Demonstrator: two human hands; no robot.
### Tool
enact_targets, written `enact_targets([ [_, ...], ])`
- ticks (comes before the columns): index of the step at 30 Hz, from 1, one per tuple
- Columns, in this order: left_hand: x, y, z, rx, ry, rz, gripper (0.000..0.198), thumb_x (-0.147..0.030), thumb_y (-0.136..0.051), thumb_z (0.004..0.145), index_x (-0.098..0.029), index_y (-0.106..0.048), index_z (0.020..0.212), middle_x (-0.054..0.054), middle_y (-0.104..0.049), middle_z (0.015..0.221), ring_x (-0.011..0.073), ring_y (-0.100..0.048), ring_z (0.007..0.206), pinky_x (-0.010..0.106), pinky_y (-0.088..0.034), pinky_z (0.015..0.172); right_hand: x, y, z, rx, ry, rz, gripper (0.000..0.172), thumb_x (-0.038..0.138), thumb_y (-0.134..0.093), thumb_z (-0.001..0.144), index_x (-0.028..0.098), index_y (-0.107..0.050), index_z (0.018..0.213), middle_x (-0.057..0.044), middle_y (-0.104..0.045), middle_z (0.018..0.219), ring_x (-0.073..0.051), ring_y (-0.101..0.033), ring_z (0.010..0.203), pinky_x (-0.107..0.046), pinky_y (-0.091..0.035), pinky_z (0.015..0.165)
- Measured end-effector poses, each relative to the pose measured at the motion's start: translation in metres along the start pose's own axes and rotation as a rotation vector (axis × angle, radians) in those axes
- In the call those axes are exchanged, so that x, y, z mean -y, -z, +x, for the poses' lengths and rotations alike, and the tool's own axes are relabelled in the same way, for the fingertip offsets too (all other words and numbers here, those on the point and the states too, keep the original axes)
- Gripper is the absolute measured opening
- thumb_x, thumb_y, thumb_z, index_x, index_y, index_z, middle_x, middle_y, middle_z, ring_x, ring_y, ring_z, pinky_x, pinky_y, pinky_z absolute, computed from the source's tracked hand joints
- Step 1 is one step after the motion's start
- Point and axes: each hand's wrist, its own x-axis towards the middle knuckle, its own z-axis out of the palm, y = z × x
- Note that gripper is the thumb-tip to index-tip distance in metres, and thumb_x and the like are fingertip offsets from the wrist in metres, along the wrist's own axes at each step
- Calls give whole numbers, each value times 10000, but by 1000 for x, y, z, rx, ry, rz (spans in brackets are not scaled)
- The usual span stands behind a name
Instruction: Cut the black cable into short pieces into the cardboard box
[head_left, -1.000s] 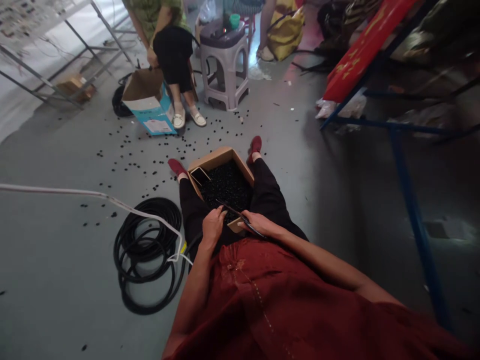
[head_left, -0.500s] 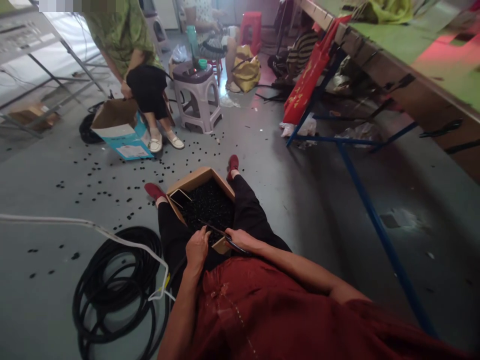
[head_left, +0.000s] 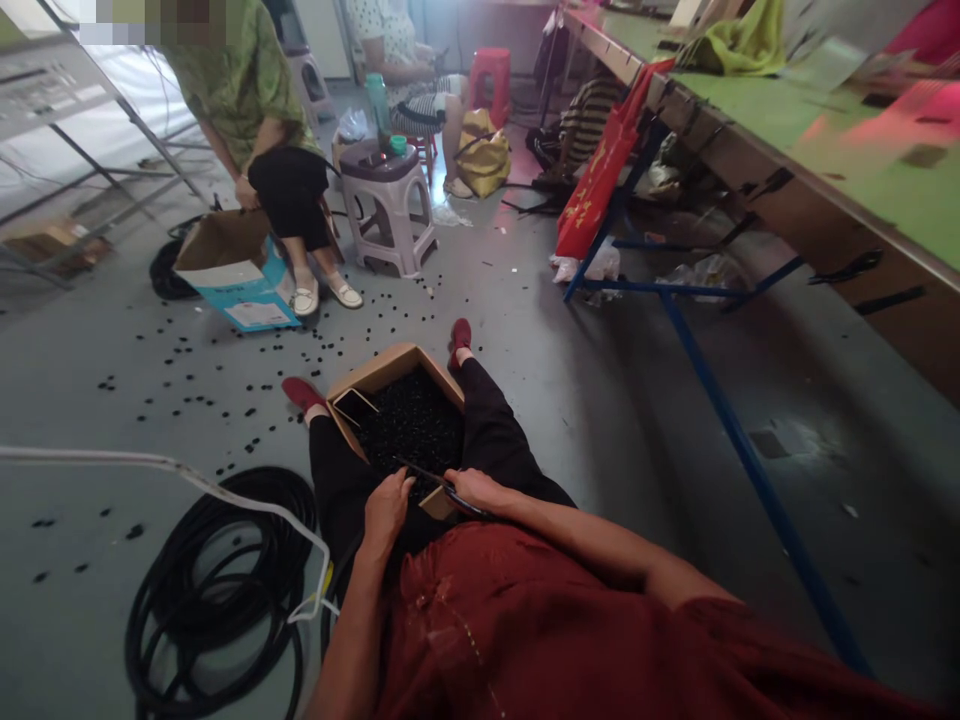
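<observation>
My right hand [head_left: 477, 490] is closed round the dark handles of a pair of scissors [head_left: 424, 468]. Their blades point left, over the box and close to the fingertips of my left hand [head_left: 386, 507]. That hand is closed, gripping the end of a black hose whose tip is too small to make out. The rest of the hose lies in a loose coil [head_left: 217, 570] on the floor at my left. Between my legs stands an open cardboard box [head_left: 375, 368] holding many small black pieces [head_left: 412, 420].
Black bits lie scattered over the floor on the left. A white cable [head_left: 225, 490] crosses the coil. A co-worker sits behind a blue-and-white carton [head_left: 259, 300], beside a grey stool [head_left: 390, 220]. On the right, a long green-topped table [head_left: 847, 150] stands on blue legs [head_left: 739, 430].
The view has shifted slightly, so the surroundings sit a little further left. My hands hold nearly the same pose, with the scissors still across the box beside the left fingers.
</observation>
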Motion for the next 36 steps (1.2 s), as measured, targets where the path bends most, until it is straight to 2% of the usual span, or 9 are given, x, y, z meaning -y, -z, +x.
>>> enact_targets([
  [9,15,-6,11,68,0,-102,371,-288,-419,943,-153,-618,1226,110,-640,1258,217,-604,1158,304,-435,998,5,6,3,43,-11,-2,311,405,-465,866,240,-619,1080,-117,-701,1030,-271,-666,922,-287,-429,660],
  [17,23,-9,18,29,37,-271,350,-310,-463,901,-179,-666,1154,82,-660,1229,225,-610,1156,333,-442,1015,5,2,11,21,-21,41,209,289,-520,838,199,-642,983,-111,-703,988,-246,-655,885,-268,-405,648],
  [22,23,-4,17,47,144,-435,407,-351,-435,904,-130,-634,1182,103,-724,1063,226,-683,969,346,-499,918,2,1,15,-28,-48,111,155,246,-516,834,181,-643,894,-99,-693,877,-233,-632,810,-272,-386,620],
  [27,29,-6,7,-94,248,-478,468,-323,-521,868,-116,-515,1287,146,-658,1206,239,-620,1126,348,-481,936,0,8,7,-78,-56,257,134,206,-502,848,173,-617,908,-48,-667,786,-172,-611,702,-230,-399,588],
  [30,30,-8,1,-114,321,-444,392,-315,-492,885,-114,-549,1217,156,-688,1127,255,-658,1042,362,-501,873,-2,11,-1,-93,-61,361,173,239,-460,887,181,-588,989,-21,-654,744,-132,-584,597,-207,-413,542],
  [32,29,-7,-3,-111,299,-408,347,-324,-485,892,-140,-590,1167,138,-698,1105,254,-666,1019,356,-500,870,-3,10,-4,-95,-63,414,184,269,-449,901,191,-567,1019,-8,-644,718,-120,-560,545,-203,-415,511],
  [36,21,2,-10,-164,239,-376,345,-317,-463,910,-183,-616,1189,105,-665,1209,238,-623,1123,339,-454,976,-8,2,-2,-108,-48,465,203,307,-419,923,200,-531,1055,2,-629,741,-112,-551,567,-200,-435,538],
])
